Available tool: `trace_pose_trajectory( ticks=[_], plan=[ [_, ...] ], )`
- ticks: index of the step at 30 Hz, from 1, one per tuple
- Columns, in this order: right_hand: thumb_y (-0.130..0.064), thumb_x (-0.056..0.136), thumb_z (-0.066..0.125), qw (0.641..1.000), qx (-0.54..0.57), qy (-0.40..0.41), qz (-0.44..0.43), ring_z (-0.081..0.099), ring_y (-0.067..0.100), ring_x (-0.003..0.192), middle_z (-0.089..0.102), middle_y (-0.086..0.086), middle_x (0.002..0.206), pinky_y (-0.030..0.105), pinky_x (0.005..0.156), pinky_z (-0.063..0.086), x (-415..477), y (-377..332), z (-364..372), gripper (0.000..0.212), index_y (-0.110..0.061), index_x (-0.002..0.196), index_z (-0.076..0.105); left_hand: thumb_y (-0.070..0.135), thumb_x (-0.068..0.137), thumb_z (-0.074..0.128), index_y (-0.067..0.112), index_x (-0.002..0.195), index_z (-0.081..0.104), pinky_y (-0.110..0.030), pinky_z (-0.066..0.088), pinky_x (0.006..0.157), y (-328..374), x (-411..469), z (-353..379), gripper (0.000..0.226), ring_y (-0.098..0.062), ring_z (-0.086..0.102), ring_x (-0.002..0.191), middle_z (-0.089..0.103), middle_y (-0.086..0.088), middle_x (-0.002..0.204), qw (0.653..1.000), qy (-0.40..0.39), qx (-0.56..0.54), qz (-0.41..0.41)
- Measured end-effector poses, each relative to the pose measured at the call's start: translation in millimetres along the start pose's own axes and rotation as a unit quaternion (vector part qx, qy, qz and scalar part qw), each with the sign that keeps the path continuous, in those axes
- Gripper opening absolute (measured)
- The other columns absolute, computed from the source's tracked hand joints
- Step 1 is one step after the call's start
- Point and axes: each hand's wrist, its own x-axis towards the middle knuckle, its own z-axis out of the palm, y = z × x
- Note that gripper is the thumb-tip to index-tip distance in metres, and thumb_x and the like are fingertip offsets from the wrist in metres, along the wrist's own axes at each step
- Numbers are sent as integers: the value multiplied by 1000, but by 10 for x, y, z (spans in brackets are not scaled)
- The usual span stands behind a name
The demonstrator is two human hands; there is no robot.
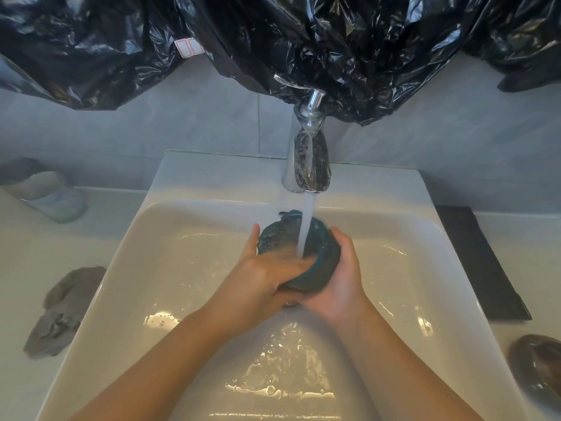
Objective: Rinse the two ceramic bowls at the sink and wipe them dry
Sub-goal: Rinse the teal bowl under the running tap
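Note:
A dark teal ceramic bowl is tilted on its side over the white sink, under the running stream of water from the chrome tap. My right hand cups the bowl's outer wall from the right. My left hand holds its left rim, fingers reaching into the wet inside. A second, brown bowl sits on the counter at the right edge. A grey cloth lies crumpled on the counter left of the sink.
A black mat lies on the counter right of the sink. A clear glass container stands at the back left. Black plastic sheeting hangs over the wall above the tap. Water pools in the basin.

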Motion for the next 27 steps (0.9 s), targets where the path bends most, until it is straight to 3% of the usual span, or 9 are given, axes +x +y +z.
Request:
trace_pose_trajectory(
  ticks=[4, 9, 11, 14, 18, 21, 24, 26, 27],
  plan=[
    [-53, 82, 47, 1000, 16, -16, -17, 64, 37, 107, 69, 20, 116, 45, 89, 51, -23, -56, 14, 60, -11, 115, 73, 26, 75, 69, 18, 98, 71, -52, 24, 112, -15, -27, 94, 24, -15, 66, 82, 71, 5, 82, 996, 78, 44, 10],
    [-55, 83, 46, 999, 21, 8, -24, 64, 35, 110, 66, 20, 124, 43, 91, 52, -37, -57, 27, 68, -11, 132, 63, 38, 83, 60, 19, 94, 61, -47, 28, 112, 18, 36, 93, 22, -13, 57, 66, 60, 5, 66, 990, 99, 100, 11],
    [-53, 83, 48, 999, 32, -1, -25, 69, 32, 99, 70, 17, 114, 39, 82, 59, -36, -17, 40, 62, -9, 121, 70, 41, 85, 58, 12, 79, 61, -34, 35, 107, 117, 58, 130, 30, -15, 54, 63, 56, 3, 62, 992, 110, 52, -43],
    [-47, 83, 48, 998, 38, -27, -47, 73, 27, 82, 75, 13, 94, 34, 67, 61, -38, 26, 57, 50, -10, 95, 79, 44, 87, 55, 9, 72, 57, -27, 44, 83, 150, 74, 138, 38, -16, 52, 68, 53, 2, 63, 991, 106, 3, -82],
    [-53, 91, 41, 999, 20, -7, -26, 72, 29, 90, 74, 13, 103, 38, 72, 59, -21, -6, -12, 56, -13, 102, 79, 42, 93, 48, 20, 61, 52, -41, 31, 111, -28, 56, -55, 39, -13, 49, 54, 49, 8, 55, 990, 59, 122, 30],
    [-58, 90, 39, 1000, -15, -14, -9, 69, 30, 99, 72, 15, 112, 41, 82, 54, -23, -76, -74, 61, -14, 110, 76, 50, 94, 41, 24, 69, 64, -54, 19, 115, -67, 33, -160, 43, -10, 61, 69, 59, 10, 67, 983, 30, 176, 51],
    [-59, 89, 40, 999, -34, -12, -1, 68, 30, 98, 72, 13, 112, 44, 84, 50, -32, -140, -94, 60, -17, 111, 76, 60, 94, 32, 22, 90, 68, -60, 8, 115, -49, 19, -180, 52, -12, 59, 114, 67, 4, 113, 979, -22, 203, 25],
    [-57, 90, 40, 999, -43, -13, 6, 71, 29, 96, 74, 13, 109, 44, 82, 52, -45, -153, -99, 57, -17, 107, 78, 62, 93, 32, 22, 111, 63, -61, 7, 115, -38, 27, -149, 54, -12, 54, 122, 60, 5, 131, 978, -60, 199, 15],
    [-55, 91, 40, 999, -50, -13, 11, 72, 29, 96, 74, 12, 109, 44, 81, 54, -50, -147, -101, 55, -18, 106, 78, 63, 92, 34, 23, 122, 57, -60, 8, 115, -36, 31, -130, 55, -12, 58, 117, 61, 6, 128, 978, -70, 195, 19]
  ],
)
